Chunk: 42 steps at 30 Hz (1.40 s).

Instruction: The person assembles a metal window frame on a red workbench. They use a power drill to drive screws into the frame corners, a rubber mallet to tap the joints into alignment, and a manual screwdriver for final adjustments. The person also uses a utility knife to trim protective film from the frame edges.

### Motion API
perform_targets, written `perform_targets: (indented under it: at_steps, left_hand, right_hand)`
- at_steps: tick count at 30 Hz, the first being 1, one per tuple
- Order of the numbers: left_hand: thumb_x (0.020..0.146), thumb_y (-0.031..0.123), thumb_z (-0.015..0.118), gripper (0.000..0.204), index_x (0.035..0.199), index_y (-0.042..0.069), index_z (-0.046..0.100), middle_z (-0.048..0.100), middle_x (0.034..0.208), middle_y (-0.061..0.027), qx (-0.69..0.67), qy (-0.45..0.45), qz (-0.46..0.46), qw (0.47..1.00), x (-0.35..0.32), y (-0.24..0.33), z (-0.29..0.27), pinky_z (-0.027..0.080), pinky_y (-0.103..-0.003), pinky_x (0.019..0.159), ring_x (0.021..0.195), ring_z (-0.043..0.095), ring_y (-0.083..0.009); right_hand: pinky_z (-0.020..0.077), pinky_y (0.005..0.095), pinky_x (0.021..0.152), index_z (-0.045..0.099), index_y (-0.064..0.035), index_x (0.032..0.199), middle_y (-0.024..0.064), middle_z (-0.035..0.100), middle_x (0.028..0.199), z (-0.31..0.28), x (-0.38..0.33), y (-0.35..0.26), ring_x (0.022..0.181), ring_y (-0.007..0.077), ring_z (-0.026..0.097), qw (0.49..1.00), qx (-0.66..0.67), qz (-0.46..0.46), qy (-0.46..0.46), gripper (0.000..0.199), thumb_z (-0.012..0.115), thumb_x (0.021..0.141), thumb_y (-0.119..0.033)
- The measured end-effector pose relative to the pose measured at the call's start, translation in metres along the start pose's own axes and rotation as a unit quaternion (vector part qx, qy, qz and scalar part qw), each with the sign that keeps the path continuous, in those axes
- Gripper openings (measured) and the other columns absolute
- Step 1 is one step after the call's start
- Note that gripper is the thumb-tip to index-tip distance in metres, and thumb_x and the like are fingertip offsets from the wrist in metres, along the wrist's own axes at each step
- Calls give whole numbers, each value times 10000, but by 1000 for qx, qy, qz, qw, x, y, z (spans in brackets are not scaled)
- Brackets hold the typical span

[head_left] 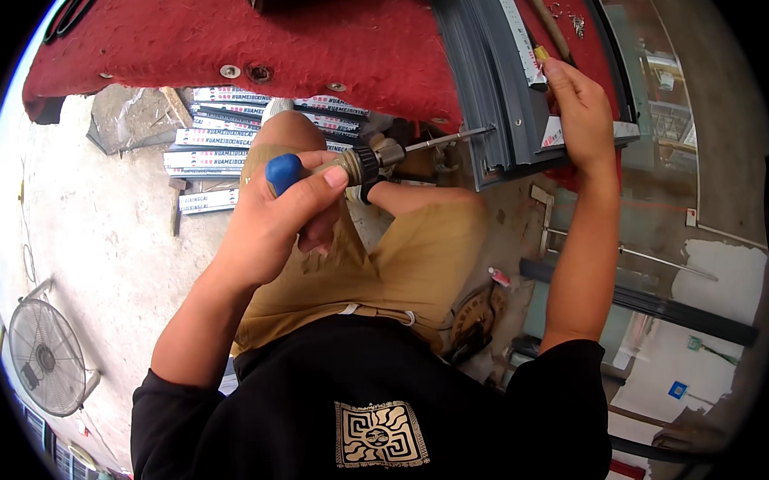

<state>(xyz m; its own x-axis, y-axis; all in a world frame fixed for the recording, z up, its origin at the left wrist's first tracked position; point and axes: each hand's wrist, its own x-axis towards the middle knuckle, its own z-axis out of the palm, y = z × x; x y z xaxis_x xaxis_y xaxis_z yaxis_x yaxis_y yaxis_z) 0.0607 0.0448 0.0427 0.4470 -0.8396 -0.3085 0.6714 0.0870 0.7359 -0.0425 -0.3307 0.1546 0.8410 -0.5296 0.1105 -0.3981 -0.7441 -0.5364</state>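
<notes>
My left hand (293, 201) is closed round a power drill (360, 165) with an olive body, a black collar and a blue end. Its long thin bit (444, 139) reaches right, and the tip meets the side of a dark grey metal frame (505, 140) near its lower corner. On the frame's right part, my right hand (580, 111) is closed with its fingers bent over the profile. A small yellow piece (541, 54) shows at its fingertips; whether the hand grips it I cannot tell. White printed film strips (519, 28) run along the frame.
The frame lies on a bench covered in worn red cloth (350, 44). A wooden stick (544, 14) and several small screws (578, 26) lie within it. Wrapped metal profiles (209, 153) are stacked on the floor below. A fan (46, 358) stands at left, glass panes (655, 142) at right.
</notes>
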Motion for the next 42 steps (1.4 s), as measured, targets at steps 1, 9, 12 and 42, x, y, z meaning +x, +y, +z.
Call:
perform_targets:
  at_steps: [1, 9, 12, 42]
  left_hand:
    - [1148, 344, 688, 351, 1135, -7, 708, 533, 674, 6, -4, -7, -6, 1000, 3, 1, -3, 484, -290, 564, 546, 487, -97]
    - [1134, 366, 679, 364, 989, 33, 692, 524, 653, -6, -59, -11, -59, 996, 14, 5, -9, 504, -299, 539, 499, 475, -114]
    - [1142, 373, 649, 376, 1167, 2, 699, 514, 642, 1, -44, -3, -68, 997, 14, 21, -7, 497, -284, 502, 472, 471, -102]
    - [947, 334, 948, 601, 1465, 78, 784, 850, 1273, -93, 371, -144, 227, 889, 49, 66, -24, 668, -350, 965, 1036, 832, -215]
  right_hand:
    - [464, 289, 712, 797, 52, 1193, -18, 617, 786, 1, 0, 0, 774, 88, 543, 1000, 2, 1, 5, 462, 674, 1182, -393]
    - [453, 293, 687, 790, 54, 1197, -29, 616, 795, 1, 0, -3, 771, 78, 533, 1000, -12, 10, 9, 432, 704, 1162, -367]
    - [453, 299, 676, 795, 52, 1196, -27, 614, 788, 0, 2, 1, 760, 78, 541, 1000, -24, 6, 7, 425, 707, 1159, -362]
    - [492, 356, 683, 788, 56, 1137, 75, 658, 752, 5, 0, -2, 730, 129, 582, 999, -33, -19, 36, 371, 735, 1123, -311]
